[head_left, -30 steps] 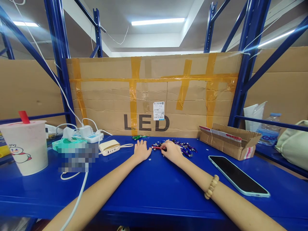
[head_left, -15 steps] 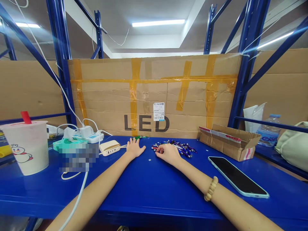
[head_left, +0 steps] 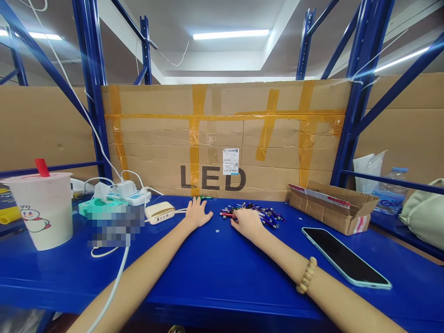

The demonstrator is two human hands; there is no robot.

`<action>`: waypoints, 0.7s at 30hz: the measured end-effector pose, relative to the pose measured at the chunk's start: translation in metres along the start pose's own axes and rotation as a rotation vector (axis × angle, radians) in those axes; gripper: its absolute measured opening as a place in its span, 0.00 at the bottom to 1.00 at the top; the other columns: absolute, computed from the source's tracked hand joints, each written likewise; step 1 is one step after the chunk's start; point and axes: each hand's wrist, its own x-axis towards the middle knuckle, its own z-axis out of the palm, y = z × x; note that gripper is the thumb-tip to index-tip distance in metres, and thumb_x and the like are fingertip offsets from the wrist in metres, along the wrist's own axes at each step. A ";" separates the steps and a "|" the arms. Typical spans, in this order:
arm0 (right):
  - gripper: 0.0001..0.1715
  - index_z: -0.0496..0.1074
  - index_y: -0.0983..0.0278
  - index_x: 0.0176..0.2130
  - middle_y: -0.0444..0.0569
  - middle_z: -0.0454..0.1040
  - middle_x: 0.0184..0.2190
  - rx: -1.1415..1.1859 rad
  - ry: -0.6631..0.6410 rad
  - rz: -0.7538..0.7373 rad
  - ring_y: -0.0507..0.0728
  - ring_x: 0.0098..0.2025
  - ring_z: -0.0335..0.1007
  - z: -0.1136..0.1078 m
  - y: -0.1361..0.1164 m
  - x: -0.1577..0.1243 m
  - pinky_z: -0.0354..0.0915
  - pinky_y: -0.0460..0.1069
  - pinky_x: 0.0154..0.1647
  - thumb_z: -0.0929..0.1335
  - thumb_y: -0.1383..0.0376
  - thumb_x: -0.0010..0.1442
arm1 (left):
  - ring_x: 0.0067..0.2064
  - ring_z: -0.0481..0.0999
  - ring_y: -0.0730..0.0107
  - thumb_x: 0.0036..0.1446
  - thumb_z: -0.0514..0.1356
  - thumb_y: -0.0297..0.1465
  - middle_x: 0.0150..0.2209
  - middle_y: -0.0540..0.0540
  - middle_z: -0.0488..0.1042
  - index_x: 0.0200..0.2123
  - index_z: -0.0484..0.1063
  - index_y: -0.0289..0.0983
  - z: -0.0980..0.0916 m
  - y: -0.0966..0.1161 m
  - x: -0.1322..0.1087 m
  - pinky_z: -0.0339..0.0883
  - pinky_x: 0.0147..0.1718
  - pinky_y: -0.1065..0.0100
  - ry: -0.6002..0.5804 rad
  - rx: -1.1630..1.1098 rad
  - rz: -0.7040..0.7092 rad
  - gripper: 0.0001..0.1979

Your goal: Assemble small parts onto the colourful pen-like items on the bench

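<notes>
Head view: the left hand [head_left: 197, 215] lies palm down on a blue painted steel shelf top [head_left: 208, 289], with fingers spread wide and nothing held. Its fingertips are near a small bunch of slender green items [head_left: 203, 198] at the far edge of the shelf. The right hand [head_left: 248, 223] is curved in a narrow grip over the near edge of a loose heap of slender blue and red pen-like sticks [head_left: 258, 215], located at mid-shelf, just right of the left hand. The fingers hide the point of contact, so it cannot be determined whether a stick is held.

Handling assessment: the sticks appear light, stiff and smooth, and are likely to roll or slide on the glossy paint. Take hold of a single stick at mid-shaft, between thumb and forefinger, from the edge of the heap. A small round disc [head_left: 217, 230] lies loose between the hands.

Right of the heap stand an open corrugated cardboard box [head_left: 333, 208] and a black-screened smartphone in a pale blue case [head_left: 347, 258]. Left of the hands lie a cream and gold power bank [head_left: 160, 212] and a white power strip [head_left: 130, 198]. A wooden bead bracelet [head_left: 307, 275] encircles the right wrist.
</notes>
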 end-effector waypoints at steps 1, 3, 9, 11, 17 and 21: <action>0.13 0.73 0.65 0.32 0.54 0.75 0.30 0.006 -0.004 0.007 0.59 0.33 0.71 0.000 0.000 0.000 0.57 0.47 0.27 0.61 0.64 0.54 | 0.60 0.46 0.49 0.52 0.45 0.45 0.58 0.36 0.53 0.54 0.58 0.34 0.001 -0.001 0.001 0.41 0.55 0.53 -0.041 -0.018 -0.010 0.30; 0.12 0.73 0.64 0.32 0.53 0.75 0.31 0.022 -0.010 0.016 0.58 0.33 0.71 -0.001 0.000 0.000 0.57 0.47 0.27 0.61 0.64 0.54 | 0.61 0.44 0.50 0.52 0.43 0.47 0.59 0.38 0.53 0.55 0.57 0.35 0.001 -0.004 0.001 0.40 0.55 0.52 -0.122 -0.046 -0.026 0.31; 0.11 0.72 0.63 0.32 0.50 0.75 0.31 0.062 -0.025 0.043 0.57 0.34 0.71 0.002 0.002 0.001 0.57 0.47 0.28 0.61 0.64 0.53 | 0.62 0.41 0.51 0.53 0.43 0.47 0.60 0.36 0.48 0.57 0.53 0.32 0.000 -0.002 0.001 0.40 0.55 0.53 -0.079 0.015 -0.036 0.33; 0.12 0.72 0.62 0.33 0.49 0.75 0.31 0.073 -0.022 0.049 0.57 0.34 0.70 0.004 0.002 0.001 0.58 0.47 0.28 0.61 0.64 0.53 | 0.62 0.41 0.52 0.53 0.44 0.46 0.60 0.37 0.47 0.57 0.53 0.32 0.000 0.000 0.001 0.40 0.55 0.54 -0.036 0.052 -0.017 0.33; 0.13 0.72 0.62 0.34 0.50 0.75 0.33 0.083 -0.030 0.054 0.58 0.36 0.70 0.004 0.002 0.002 0.59 0.48 0.30 0.60 0.65 0.53 | 0.61 0.44 0.53 0.53 0.45 0.39 0.58 0.37 0.55 0.54 0.57 0.30 0.003 0.002 0.004 0.45 0.54 0.56 0.082 0.140 -0.027 0.28; 0.14 0.72 0.63 0.35 0.51 0.75 0.34 0.130 -0.044 0.074 0.58 0.37 0.70 0.000 0.003 0.001 0.59 0.48 0.32 0.60 0.66 0.52 | 0.62 0.39 0.57 0.53 0.46 0.34 0.58 0.34 0.54 0.53 0.58 0.27 0.003 0.002 0.010 0.40 0.56 0.55 0.193 0.273 0.066 0.26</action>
